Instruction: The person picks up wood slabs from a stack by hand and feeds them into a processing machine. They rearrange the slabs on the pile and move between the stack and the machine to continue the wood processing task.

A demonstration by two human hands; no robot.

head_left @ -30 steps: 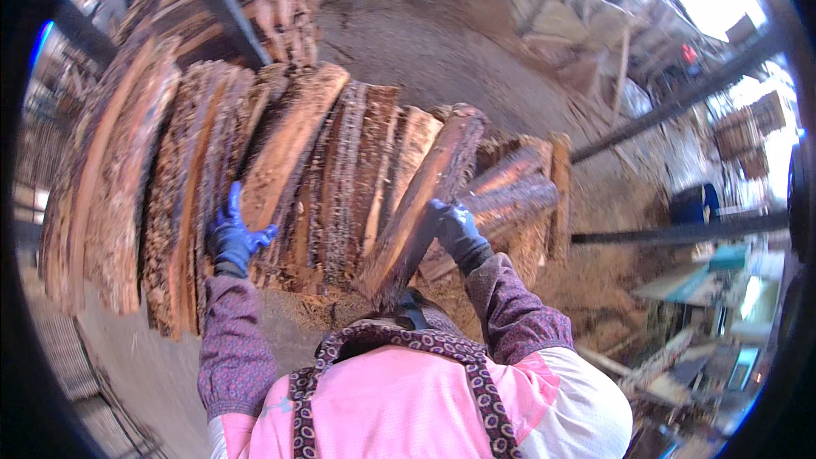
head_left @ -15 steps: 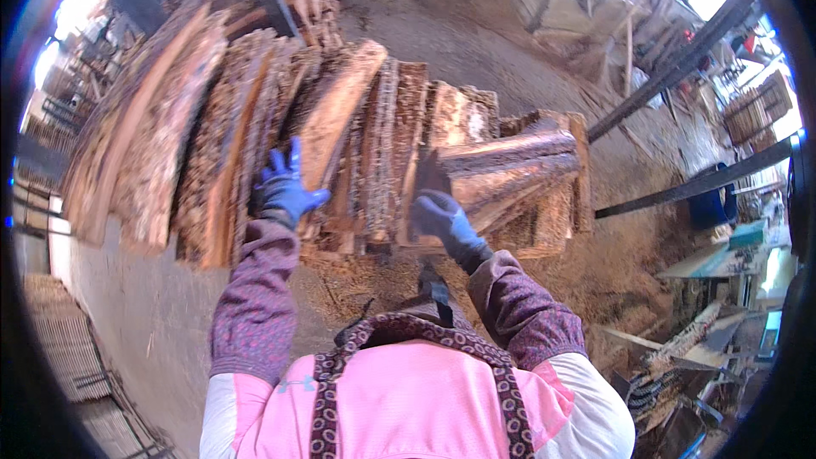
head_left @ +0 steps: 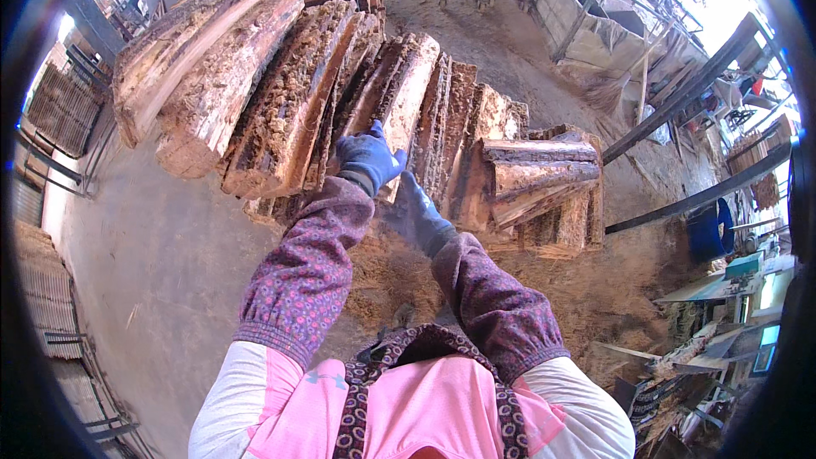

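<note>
My left hand [head_left: 371, 157], in a blue glove, lies on the near end of a pale split wood slab [head_left: 408, 89]. Its thumb stands out to the right, apart from the fingers. Beside that end, a little lower, my gloved right hand [head_left: 422, 214] has its fingers stretched upward; whether they touch the slab cannot be made out. Rough, bark-covered slabs [head_left: 285, 106] lean side by side in a row to the left. More narrow slabs [head_left: 446, 119] stand to the right, up to a short piece lying crosswise [head_left: 544, 172] on the pile.
Dark metal bars [head_left: 680, 85] cross at the right, near a blue drum [head_left: 710, 229]. A large pale bin [head_left: 582, 17] stands at the far right. Sawdust [head_left: 382, 276] covers the floor by the pile; stacked slats [head_left: 51, 289] line the left side.
My left hand has come over the pale slab's near end. My right hand has left the crosswise piece's side and moved left, close to the left hand. The whole view has shifted.
</note>
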